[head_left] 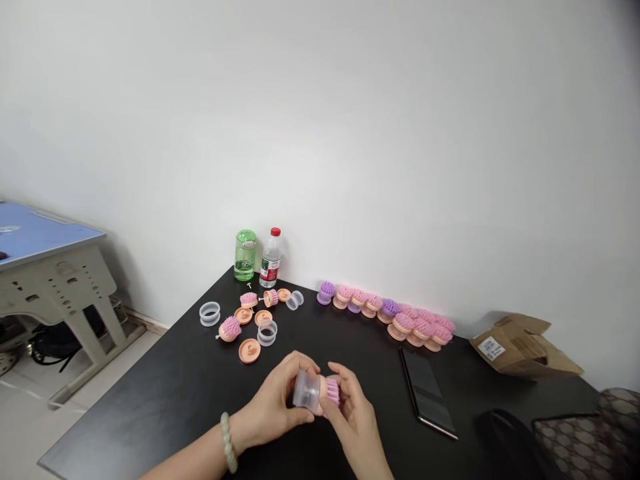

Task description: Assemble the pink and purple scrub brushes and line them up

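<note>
My left hand (274,408) is closed round a clear plastic ring (305,392), thumb below and fingers above. My right hand (356,415) grips a scalp brush head (333,392) with pink bristles and a peach base. Ring and base touch, lying sideways between the hands; whether they are joined I cannot tell. Beyond my left hand are loose parts: a peach disc (249,351) with a central stub, a clear ring (267,333), another clear ring (209,314), and a pink brush head (231,329) with a white stem.
Assembled pink and purple brushes (403,324) line the wall side of the black table (165,400). A phone (428,392) lies to my right, before a brown paper bag (525,345). A green container (245,255) and a water bottle (271,259) stand at the far corner.
</note>
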{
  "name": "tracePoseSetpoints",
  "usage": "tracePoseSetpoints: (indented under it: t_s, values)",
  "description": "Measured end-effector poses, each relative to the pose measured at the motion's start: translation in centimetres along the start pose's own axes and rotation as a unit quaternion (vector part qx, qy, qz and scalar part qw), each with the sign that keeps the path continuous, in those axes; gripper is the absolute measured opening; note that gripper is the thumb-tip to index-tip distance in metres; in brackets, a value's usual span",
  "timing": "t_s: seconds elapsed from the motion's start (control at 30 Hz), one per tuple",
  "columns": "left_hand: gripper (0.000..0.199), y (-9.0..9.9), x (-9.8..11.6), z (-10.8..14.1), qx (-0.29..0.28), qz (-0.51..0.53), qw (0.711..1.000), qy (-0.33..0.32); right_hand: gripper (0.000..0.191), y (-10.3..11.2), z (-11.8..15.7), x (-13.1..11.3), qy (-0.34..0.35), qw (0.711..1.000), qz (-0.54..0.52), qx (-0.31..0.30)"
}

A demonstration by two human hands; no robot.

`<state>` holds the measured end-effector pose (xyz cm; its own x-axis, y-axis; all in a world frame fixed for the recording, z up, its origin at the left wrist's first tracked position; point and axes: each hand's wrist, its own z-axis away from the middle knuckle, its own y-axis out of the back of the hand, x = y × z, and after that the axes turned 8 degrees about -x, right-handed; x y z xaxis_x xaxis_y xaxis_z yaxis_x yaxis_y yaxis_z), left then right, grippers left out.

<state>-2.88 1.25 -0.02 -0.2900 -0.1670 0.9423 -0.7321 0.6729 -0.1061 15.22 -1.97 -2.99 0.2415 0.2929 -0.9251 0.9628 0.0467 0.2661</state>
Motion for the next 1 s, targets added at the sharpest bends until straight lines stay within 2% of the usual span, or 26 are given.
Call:
tracePoseSetpoints:
  t_s: [0.1, 0.17, 0.27, 0.37, 0.43, 0.5, 0.6, 0.7, 0.73, 0.8, 0.9, 0.93, 1.0]
  values:
    - [0.072, -0.1, 0.3, 0.2, -0.011, 0.038, 0.999, 0.001, 0.043, -0.1, 0.0, -0.6, -0.012, 0.997, -0.082, 0.010]
    - [0.082, -0.2, 0.4, 0.3, 0.007, 0.078, 0.997, 0.017, 0.044, 0.0, 0.0, -0.9, -0.006, 0.995, -0.099, 0.030]
    - [0.069, -0.2, 0.2, 0.3, 0.036, 0.084, 0.994, 0.053, 0.045, 0.0, 0.0, -0.7, 0.008, 0.994, -0.093, 0.063]
    - [0.053, -0.3, 0.1, 0.2, 0.048, 0.076, 0.992, 0.085, 0.048, 0.1, 0.2, -0.1, 0.018, 0.996, -0.067, 0.064]
    - [0.043, -0.2, 0.4, 0.1, 0.044, 0.087, 0.992, 0.077, 0.049, 0.1, 0.3, 0.2, 0.024, 0.997, -0.053, 0.059]
    - [0.042, -0.1, 0.8, 0.0, 0.024, 0.094, 0.994, 0.043, 0.048, 0.3, 0.3, 0.3, 0.025, 0.996, -0.057, 0.060]
    - [0.060, 0.3, 1.2, 0.0, -0.003, 0.099, 0.995, 0.000, 0.046, 0.5, 0.2, 0.1, 0.011, 0.994, -0.089, 0.058]
    - [0.084, 0.5, 1.0, 0.2, 0.028, 0.127, 0.991, 0.012, 0.044, 0.5, 0.2, -0.1, 0.007, 0.992, -0.112, 0.061]
    - [0.082, 0.4, 0.9, 0.2, 0.045, 0.129, 0.990, 0.025, 0.044, 0.4, 0.2, -0.2, 0.010, 0.991, -0.113, 0.065]
    - [0.063, 0.4, 0.6, 0.3, 0.066, 0.105, 0.991, 0.053, 0.046, 0.3, 0.2, -0.1, 0.018, 0.991, -0.109, 0.075]
    - [0.041, 0.3, 0.8, 0.1, 0.065, 0.085, 0.992, 0.066, 0.048, 0.3, 0.2, 0.0, 0.024, 0.992, -0.098, 0.077]
    - [0.038, 0.4, 1.0, 0.0, 0.053, 0.089, 0.993, 0.058, 0.049, 0.4, 0.2, 0.0, 0.025, 0.992, -0.096, 0.076]
    - [0.048, 0.6, 1.4, -0.1, 0.029, 0.108, 0.993, 0.028, 0.048, 0.5, 0.2, 0.0, 0.023, 0.992, -0.097, 0.077]
